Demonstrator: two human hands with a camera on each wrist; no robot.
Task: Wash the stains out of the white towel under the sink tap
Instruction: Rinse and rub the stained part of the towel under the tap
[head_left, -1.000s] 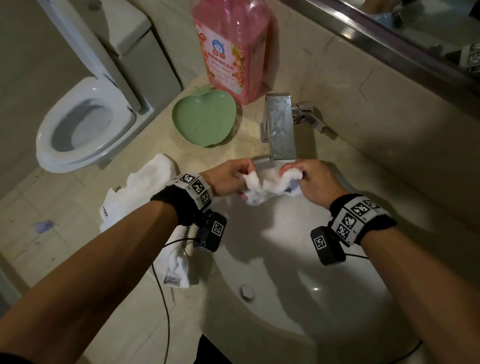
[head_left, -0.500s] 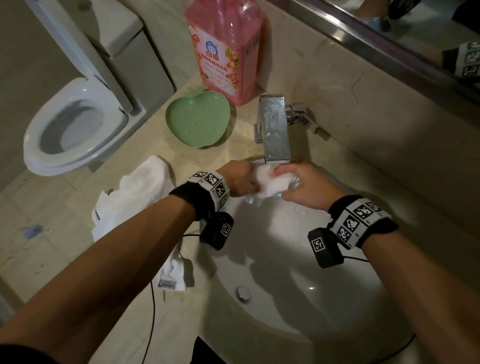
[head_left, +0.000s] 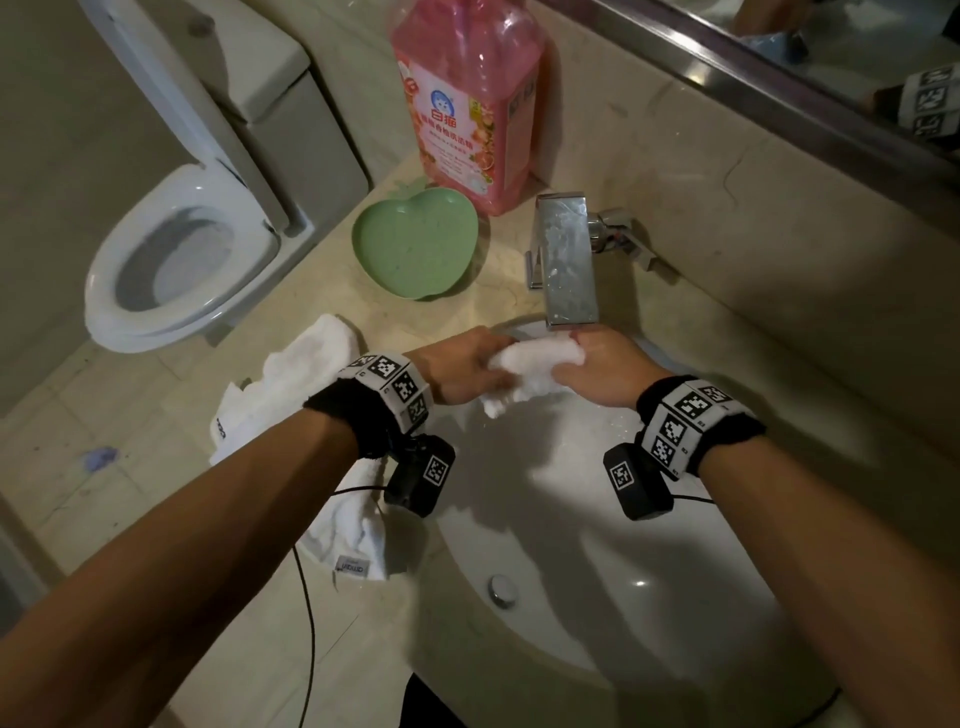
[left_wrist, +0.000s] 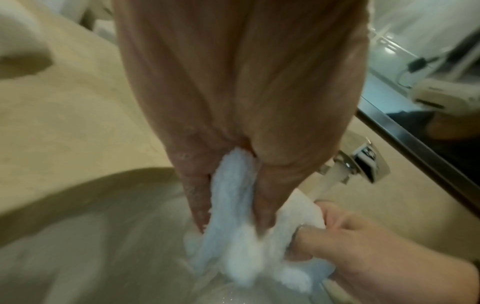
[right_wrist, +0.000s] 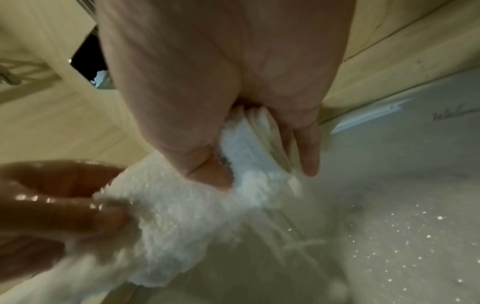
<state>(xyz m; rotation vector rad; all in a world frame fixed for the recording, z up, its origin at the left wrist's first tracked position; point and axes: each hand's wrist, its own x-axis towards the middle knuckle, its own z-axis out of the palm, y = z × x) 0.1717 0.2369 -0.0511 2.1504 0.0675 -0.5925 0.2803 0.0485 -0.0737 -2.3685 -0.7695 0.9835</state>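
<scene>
A bunched, wet white towel (head_left: 540, 370) hangs just below the chrome tap (head_left: 567, 265) over the white sink basin (head_left: 597, 561). My left hand (head_left: 467, 371) grips its left end and my right hand (head_left: 597, 369) grips its right end, knuckles close together. In the left wrist view the towel (left_wrist: 233, 205) is pinched between my left fingers (left_wrist: 197, 197), the right hand (left_wrist: 363, 246) holds the other side, and water (left_wrist: 330, 181) runs from the spout. In the right wrist view the soaked towel (right_wrist: 197, 216) sits in my right hand's grip, with the left hand (right_wrist: 59, 205) at the lower left.
A second white towel (head_left: 291, 395) lies on the beige counter left of the basin. A green apple-shaped dish (head_left: 415, 244) and a pink detergent bottle (head_left: 467, 98) stand behind it. A toilet (head_left: 182, 249) is at the left, and a mirror (head_left: 831, 67) runs along the back wall.
Both hands have drawn closer together, bunching the towel tighter under the tap. The towel's bundle now hangs lower between them. The head view has shifted slightly.
</scene>
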